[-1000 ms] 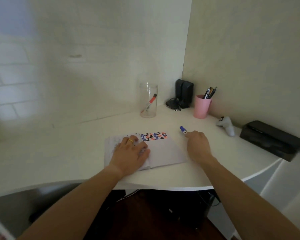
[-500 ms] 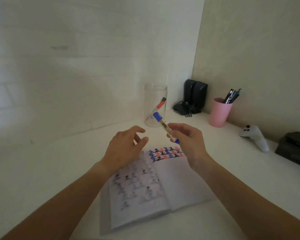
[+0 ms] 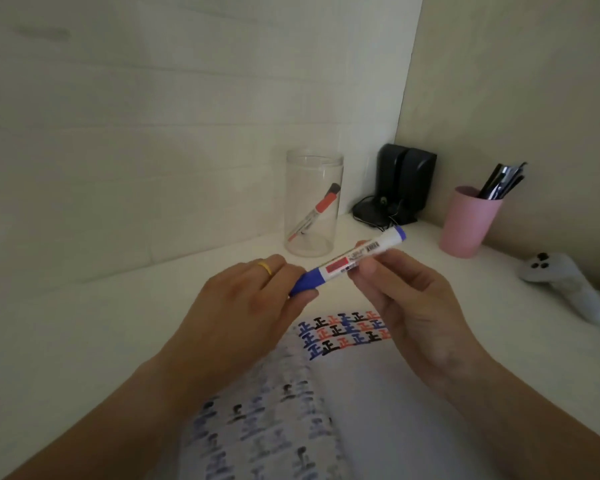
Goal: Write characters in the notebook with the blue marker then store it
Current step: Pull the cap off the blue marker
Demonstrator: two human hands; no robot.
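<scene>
The blue marker [image 3: 352, 263] is held level above the desk, blue cap end to the left, blue tail end to the upper right. My left hand [image 3: 246, 306], with a gold ring, pinches the blue cap. My right hand [image 3: 406, 299] grips the white barrel near its middle. Below both hands lies the open notebook [image 3: 371, 393], its right page bearing rows of blue, red and black characters at the top, its left page filled with more characters. A clear glass jar [image 3: 312, 202] holding a red marker stands behind the hands.
A pink cup [image 3: 468, 223] of pens stands at the back right beside black speakers [image 3: 402, 185] in the wall corner. A white game controller [image 3: 565, 285] lies at the right. The white desk [image 3: 84, 341] spreads to the left.
My right hand picked the marker up from the desk and raised it. My left hand left the notebook page and took hold of the cap end. The camera moved closer.
</scene>
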